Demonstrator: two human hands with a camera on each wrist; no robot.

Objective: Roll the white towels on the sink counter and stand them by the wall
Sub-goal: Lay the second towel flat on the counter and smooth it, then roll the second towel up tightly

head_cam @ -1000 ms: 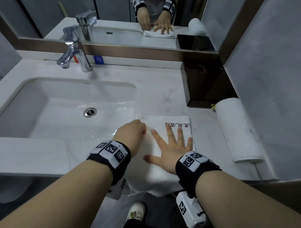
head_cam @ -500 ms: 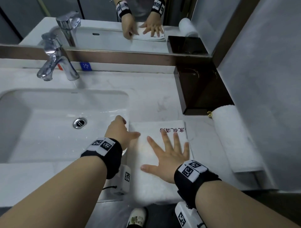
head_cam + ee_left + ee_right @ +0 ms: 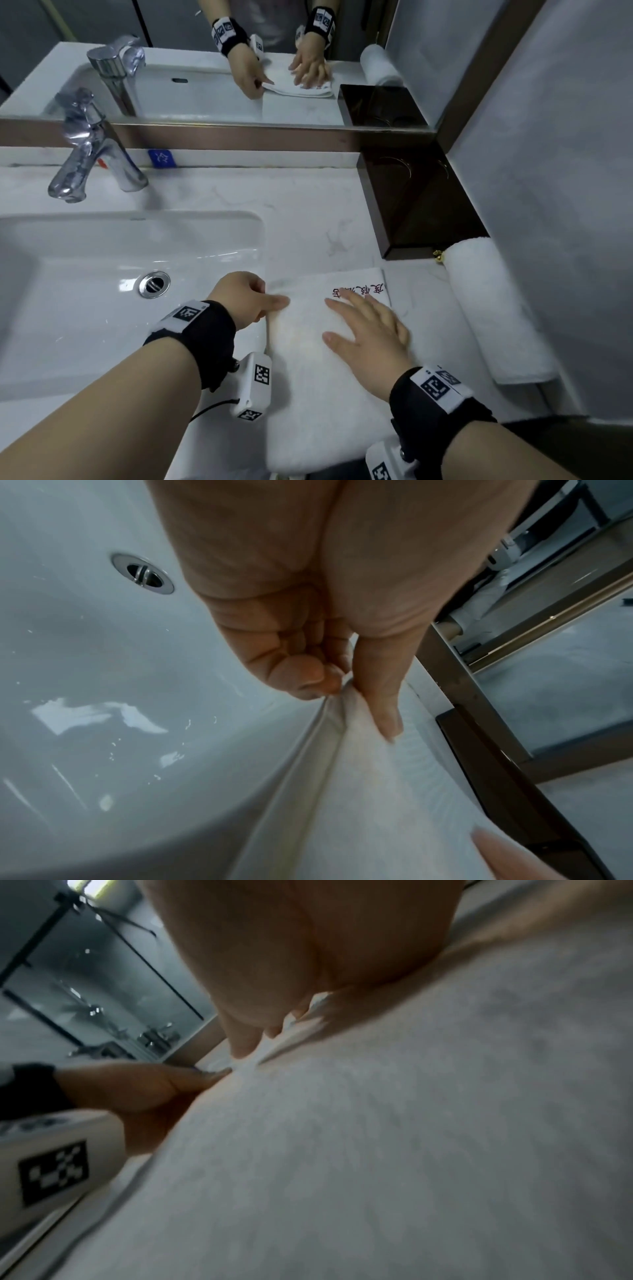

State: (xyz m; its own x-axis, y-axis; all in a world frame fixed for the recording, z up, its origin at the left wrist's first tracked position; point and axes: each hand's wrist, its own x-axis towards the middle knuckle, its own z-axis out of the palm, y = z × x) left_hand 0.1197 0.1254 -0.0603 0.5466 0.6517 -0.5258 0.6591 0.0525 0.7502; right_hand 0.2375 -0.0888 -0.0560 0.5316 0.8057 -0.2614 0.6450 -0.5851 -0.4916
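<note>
One rolled towel already lies by the wall at the frame's right, while the flat towel, lower centre on the tabletop, remains unrolled: left hand pinching its edge, right hand spread flat on it.

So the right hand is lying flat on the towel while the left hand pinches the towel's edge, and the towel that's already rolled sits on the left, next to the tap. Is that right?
Not quite. The rolled towel lies on the right, by the wall, far from the tap, as the head view shows. The rest holds: the right hand lies flat on the towel and the left hand pinches its edge.
</note>
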